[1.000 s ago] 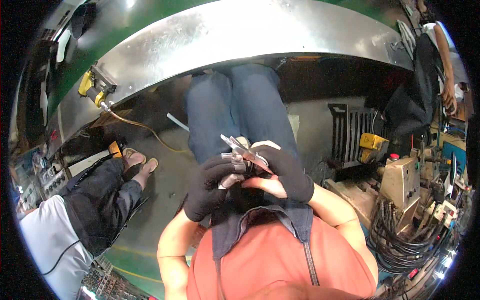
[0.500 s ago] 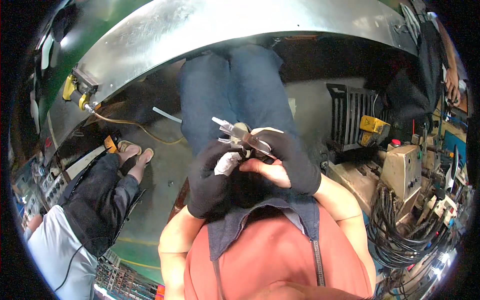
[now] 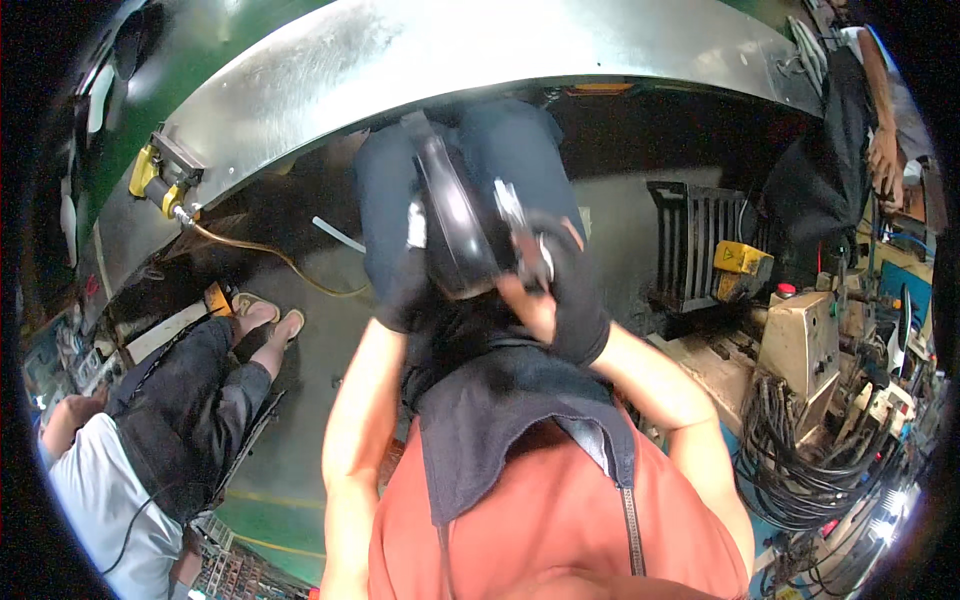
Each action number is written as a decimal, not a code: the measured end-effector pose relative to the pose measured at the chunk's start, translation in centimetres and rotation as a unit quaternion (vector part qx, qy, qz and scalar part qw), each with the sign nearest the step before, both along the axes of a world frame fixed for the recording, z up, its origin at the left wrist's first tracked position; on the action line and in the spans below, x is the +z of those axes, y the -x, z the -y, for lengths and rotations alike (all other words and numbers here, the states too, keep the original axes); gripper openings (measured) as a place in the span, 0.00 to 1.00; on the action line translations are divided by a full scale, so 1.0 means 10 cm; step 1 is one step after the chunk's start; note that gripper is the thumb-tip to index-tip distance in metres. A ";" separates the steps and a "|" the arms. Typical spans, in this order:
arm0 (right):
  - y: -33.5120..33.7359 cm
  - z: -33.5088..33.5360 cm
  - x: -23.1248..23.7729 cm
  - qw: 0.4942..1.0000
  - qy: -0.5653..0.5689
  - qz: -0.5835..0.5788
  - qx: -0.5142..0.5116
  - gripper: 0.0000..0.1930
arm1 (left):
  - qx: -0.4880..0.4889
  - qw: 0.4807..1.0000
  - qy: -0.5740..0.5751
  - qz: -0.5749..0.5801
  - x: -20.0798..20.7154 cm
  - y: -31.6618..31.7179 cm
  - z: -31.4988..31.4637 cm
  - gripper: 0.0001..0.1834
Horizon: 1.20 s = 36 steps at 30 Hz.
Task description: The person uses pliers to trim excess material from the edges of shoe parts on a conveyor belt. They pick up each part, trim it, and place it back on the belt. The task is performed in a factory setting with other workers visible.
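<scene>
My left hand (image 3: 412, 262), in a black covering with white on a finger, grips the side of a long, dark, glossy piece (image 3: 452, 205). The piece is smeared by motion and points away from me over my thighs; its exact kind does not show. Close by on the right, my right hand (image 3: 548, 290), also partly covered in black, is closed round a silver pliers-like tool (image 3: 510, 205). The tool's end points away from me, beside the dark piece. Blur hides where the fingers of both hands meet what they hold.
A shiny metal table (image 3: 400, 50) curves across the far side, with a yellow air tool (image 3: 158, 190) and hose on its left. A black slatted crate (image 3: 685, 245), yellow pedal (image 3: 742, 268) and control box (image 3: 798, 335) stand right. People are at left and far right.
The dark glossy piece has come into view in my left hand. My hands have moved apart, the right keeping the silver tool, which now points farther away from me.
</scene>
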State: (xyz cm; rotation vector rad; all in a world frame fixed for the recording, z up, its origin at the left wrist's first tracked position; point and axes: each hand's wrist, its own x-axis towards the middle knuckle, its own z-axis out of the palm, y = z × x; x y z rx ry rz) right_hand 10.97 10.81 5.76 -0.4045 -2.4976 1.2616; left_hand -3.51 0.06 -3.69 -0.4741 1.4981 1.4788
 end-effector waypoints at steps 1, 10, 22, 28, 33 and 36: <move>0.10 -0.05 0.09 1.000 0.031 0.004 0.002 0.27 | -0.072 0.995 -0.035 -0.053 0.04 0.01 0.20 0.19; 0.01 -0.21 -0.46 0.967 0.189 0.165 -0.037 0.20 | -0.174 0.845 0.144 -0.485 -0.11 -0.50 0.28 0.34; 0.49 -0.83 -0.07 0.860 -0.096 0.388 0.318 0.24 | -0.243 0.877 -0.025 -0.414 0.00 -0.62 0.44 0.48; 0.53 -0.92 -0.53 0.854 0.123 0.445 0.239 0.28 | -0.344 0.845 0.081 -0.401 0.06 -0.26 0.13 0.31; 1.00 -1.10 0.05 0.758 -0.120 0.473 0.432 0.29 | -0.186 0.806 0.087 -0.555 -0.73 -0.10 0.05 0.29; 1.11 -0.98 0.63 0.831 -0.205 0.305 0.418 0.27 | -0.187 0.827 0.128 -0.514 -0.72 -0.16 0.14 0.28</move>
